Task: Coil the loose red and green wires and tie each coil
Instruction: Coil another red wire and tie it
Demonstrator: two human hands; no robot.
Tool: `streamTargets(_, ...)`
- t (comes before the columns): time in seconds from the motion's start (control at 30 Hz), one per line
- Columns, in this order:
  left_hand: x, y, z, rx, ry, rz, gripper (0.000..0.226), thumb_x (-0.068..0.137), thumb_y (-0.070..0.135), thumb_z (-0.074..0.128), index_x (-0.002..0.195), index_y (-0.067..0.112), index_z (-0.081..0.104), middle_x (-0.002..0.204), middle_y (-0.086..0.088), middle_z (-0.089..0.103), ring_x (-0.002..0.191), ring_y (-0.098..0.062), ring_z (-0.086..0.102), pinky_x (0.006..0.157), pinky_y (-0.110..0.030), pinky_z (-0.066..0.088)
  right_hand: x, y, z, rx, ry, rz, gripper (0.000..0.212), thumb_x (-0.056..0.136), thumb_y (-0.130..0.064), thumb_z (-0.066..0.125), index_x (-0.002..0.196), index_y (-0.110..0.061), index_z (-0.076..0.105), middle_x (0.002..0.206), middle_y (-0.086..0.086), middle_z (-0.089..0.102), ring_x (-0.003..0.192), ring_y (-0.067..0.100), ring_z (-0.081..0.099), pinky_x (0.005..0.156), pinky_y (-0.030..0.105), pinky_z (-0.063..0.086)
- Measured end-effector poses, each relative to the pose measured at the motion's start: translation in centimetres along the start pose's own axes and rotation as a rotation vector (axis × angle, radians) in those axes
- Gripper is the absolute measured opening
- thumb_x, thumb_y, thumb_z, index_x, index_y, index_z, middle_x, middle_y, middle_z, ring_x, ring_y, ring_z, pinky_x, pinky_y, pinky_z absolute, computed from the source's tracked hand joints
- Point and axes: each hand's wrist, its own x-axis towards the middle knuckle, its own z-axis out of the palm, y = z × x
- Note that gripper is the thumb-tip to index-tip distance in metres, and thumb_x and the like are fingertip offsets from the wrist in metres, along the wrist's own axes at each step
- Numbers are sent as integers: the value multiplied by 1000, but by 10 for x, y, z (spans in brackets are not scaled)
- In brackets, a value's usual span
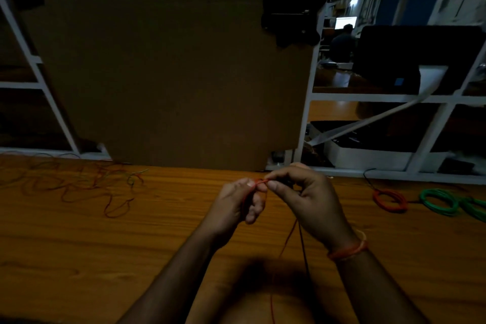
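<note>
Two bare hands meet above a wooden table [79, 258] in a dimly lit workshop, both closed on a thin red wire [260, 181]. The left hand [238, 202] has its fingers curled, thumb and forefinger pinching the wire near its upper end, with the strand running down across the palm side. The right hand [302, 192], wearing an orange band [349, 248] at the wrist, pinches the same short bit of wire just beside the left fingertips, so the two grips nearly touch. Below the hands the red wire hangs toward the person's lap, next to a darker strand whose colour cannot be told in the low light. At the table's far left lies a loose tangle of wires [73, 184], mostly red with some green ends. Well apart at the right edge rest a red coil [390, 200] and, just beside it, a green coil [441, 201]; whether they are tied cannot be made out. A large cardboard sheet [168, 60] stands upright behind the table, against white shelving [373, 97]. No brand, label or writing is legible anywhere.
</note>
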Motion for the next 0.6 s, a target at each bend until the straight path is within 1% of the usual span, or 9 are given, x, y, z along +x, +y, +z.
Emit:
streamTargets(0.07,-1,0,0,-59,-26,-8,33,109,30,39,100,9,62,63,-2,42,50,-13,31,50,-27,23,4,2,4,40,22,18,14,93,-15,71,96,-28,77,91,-12,65,93,11,65,78,27,55)
streamTargets(0.1,-1,0,-2,-97,-41,-8,32,108,30,40,100,9,62,62,0,37,50,-12,27,50,-28,19,5,4,6,53,30,27,15,93,-15,70,97,-28,77,91,-12,66,94,10,65,80,29,56)
streamTargets(0.2,-3,0,-6,-199,-63,-9,29,101,29,44,99,8,63,62,1,30,51,-13,22,53,-31,13,4,11,14,83,48,68,16,94,-17,69,99,-30,76,96,-12,69,97,10,66,85,39,57)
streamTargets(0.23,-4,-1,-7,-228,-63,-11,29,101,29,43,98,7,63,62,1,29,50,-12,21,52,-31,13,4,12,16,87,51,85,16,94,-17,69,99,-31,76,96,-13,69,98,9,66,86,40,57)
streamTargets(0.33,-4,-3,-9,-347,-68,-9,33,103,26,40,93,6,63,58,3,27,46,-8,21,48,-26,15,0,19,23,90,69,121,17,95,-18,69,102,-31,78,97,-14,71,98,8,66,86,37,57)
streamTargets(0.43,-4,-3,-10,-357,-84,-20,30,103,25,41,90,8,63,58,4,26,46,-8,19,47,-25,16,-4,29,25,91,63,151,17,97,-22,67,105,-30,79,93,-13,68,93,9,64,77,34,53)
streamTargets(0.53,-5,-2,-9,-355,-143,-30,28,105,23,43,90,10,62,59,4,28,48,-9,20,47,-23,20,-8,31,28,149,6,232,17,101,-24,61,102,-29,76,92,-10,66,85,4,61,73,27,45)
streamTargets(0.6,-5,0,-10,-353,-193,-48,25,105,22,44,92,9,61,59,3,35,48,-9,28,48,-21,27,-8,27,26,228,-70,314,20,104,-25,54,95,-28,72,89,-1,67,81,6,59,71,29,44)
